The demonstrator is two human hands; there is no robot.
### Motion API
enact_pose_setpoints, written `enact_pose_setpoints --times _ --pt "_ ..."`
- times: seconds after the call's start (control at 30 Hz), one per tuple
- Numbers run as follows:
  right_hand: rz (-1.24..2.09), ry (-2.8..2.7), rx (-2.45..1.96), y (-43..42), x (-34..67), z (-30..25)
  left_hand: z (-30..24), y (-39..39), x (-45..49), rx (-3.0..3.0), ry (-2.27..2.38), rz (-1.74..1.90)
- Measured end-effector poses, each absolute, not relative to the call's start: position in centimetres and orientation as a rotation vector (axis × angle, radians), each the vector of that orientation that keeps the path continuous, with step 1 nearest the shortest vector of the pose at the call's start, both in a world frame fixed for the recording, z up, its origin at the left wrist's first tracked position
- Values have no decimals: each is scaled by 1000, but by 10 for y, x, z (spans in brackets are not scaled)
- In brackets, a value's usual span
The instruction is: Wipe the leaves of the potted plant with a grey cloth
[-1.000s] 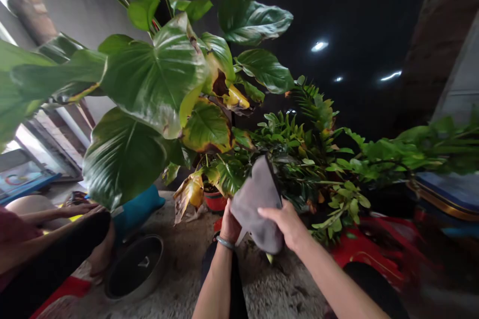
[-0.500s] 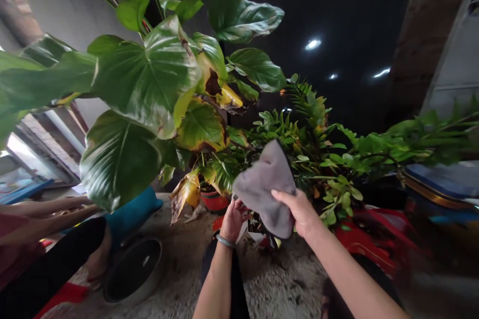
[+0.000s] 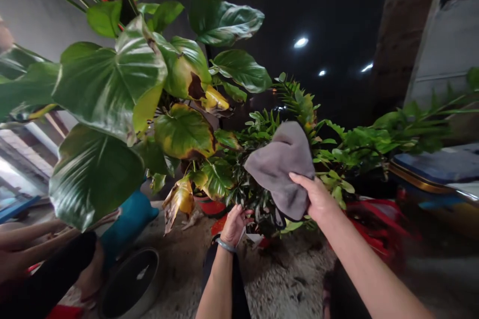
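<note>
My right hand grips a grey cloth and holds it against the small-leaved green plant in front of me. My left hand, with a bracelet on the wrist, reaches into the dark lower leaves of that plant; its fingers are curled around the foliage. A large-leaved plant with yellowing, brown-edged leaves rises to the left, from a red pot.
Another person's arms and dark-clothed leg stretch in at the lower left, beside a round metal pan and a teal object. Rough concrete ground lies below. Red items sit under the plants at right.
My right hand has carried the cloth up and to the right, spread over the small-leaved plant. My left hand let go of the cloth and moved down into the lower leaves. The view shifted right.
</note>
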State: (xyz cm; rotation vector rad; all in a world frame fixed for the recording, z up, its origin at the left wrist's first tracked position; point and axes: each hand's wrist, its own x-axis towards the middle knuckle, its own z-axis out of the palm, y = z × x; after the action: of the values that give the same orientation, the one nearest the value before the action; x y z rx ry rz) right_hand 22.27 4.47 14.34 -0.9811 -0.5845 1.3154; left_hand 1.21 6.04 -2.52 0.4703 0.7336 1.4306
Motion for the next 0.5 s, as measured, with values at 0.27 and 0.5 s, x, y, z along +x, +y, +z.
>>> enact_pose_setpoints --times 0.27,0.5 --pt "1553 -462 -1151 -16 253 92 -19 58 11 561 771 1363" --pt "1354 -391 -893 59 255 149 -18 58 17 522 801 1353"
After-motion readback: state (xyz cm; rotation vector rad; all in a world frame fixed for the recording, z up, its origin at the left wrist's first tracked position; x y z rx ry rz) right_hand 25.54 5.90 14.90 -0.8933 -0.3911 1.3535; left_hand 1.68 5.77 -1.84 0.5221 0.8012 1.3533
